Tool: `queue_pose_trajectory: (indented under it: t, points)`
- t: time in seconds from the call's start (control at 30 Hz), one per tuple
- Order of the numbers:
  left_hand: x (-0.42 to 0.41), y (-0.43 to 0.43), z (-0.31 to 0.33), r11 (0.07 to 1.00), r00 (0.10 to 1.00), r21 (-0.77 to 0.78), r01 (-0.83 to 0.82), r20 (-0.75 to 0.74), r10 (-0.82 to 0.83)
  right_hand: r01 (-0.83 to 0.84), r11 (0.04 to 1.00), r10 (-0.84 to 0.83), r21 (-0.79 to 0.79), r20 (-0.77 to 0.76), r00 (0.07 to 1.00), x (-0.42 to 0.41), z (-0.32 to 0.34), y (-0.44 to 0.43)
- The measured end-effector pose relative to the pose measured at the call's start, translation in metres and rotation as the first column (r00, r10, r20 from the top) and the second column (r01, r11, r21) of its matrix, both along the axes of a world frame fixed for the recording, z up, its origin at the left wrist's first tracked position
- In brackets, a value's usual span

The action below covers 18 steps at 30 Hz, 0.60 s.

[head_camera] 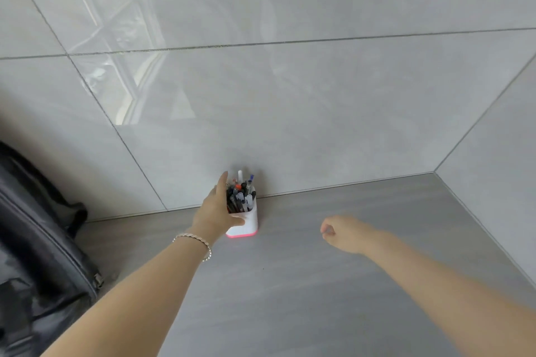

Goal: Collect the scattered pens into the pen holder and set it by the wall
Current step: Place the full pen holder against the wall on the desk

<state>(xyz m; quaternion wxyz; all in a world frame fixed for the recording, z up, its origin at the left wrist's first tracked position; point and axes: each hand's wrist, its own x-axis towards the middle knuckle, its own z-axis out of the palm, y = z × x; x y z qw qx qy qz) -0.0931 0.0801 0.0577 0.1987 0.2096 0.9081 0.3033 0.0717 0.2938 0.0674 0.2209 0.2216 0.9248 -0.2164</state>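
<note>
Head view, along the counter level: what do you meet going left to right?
Dark bag → bracelet → left hand → pen holder full of pens → right hand.

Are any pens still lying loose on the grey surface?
No, the pens all stand in the white pen holder, and the grey surface around it shows none.

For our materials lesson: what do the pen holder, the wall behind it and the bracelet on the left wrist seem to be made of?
Pen holder: likely smooth, matte white plastic with a pink base; even colour, rounded moulded corners.
Wall: glazed light-grey tile; grout lines and bright window reflections show the gloss.
Bracelet: small pale, shiny links, perhaps metal or beads; too small to tell.
</note>
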Motion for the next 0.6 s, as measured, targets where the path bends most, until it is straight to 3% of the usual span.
queue_pose_trajectory:
  t: [0.1,0.17,0.23,0.37,0.53,0.6]
  points:
    - [0.031,0.009,0.011,0.996,0.955,-0.048,-0.074,-0.29,0.057,-0.039,0.999,0.039,0.01,-0.001,0.999,-0.002,0.011,-0.003]
    - [0.052,0.017,0.024,0.997,0.911,-0.075,-0.016,-0.411,-0.016,-0.066,0.998,0.066,0.019,0.013,0.998,-0.003,0.019,-0.004]
    - [0.068,0.024,0.041,0.979,0.921,-0.189,0.079,-0.362,-0.145,-0.085,0.996,0.085,0.034,0.021,0.996,-0.003,0.027,-0.002]
    - [0.082,0.045,0.082,0.902,0.961,-0.4,0.163,-0.142,-0.236,-0.144,0.986,0.145,0.086,0.003,0.989,0.003,0.059,0.002]
    - [0.079,0.07,0.172,0.928,0.958,-0.346,0.14,-0.19,-0.216,-0.201,0.961,0.214,0.191,-0.051,0.975,0.007,0.147,0.018]
    - [0.074,0.078,0.22,0.941,0.942,-0.319,0.109,-0.27,-0.201,-0.186,0.955,0.228,0.232,-0.166,0.96,0.011,0.202,0.025]
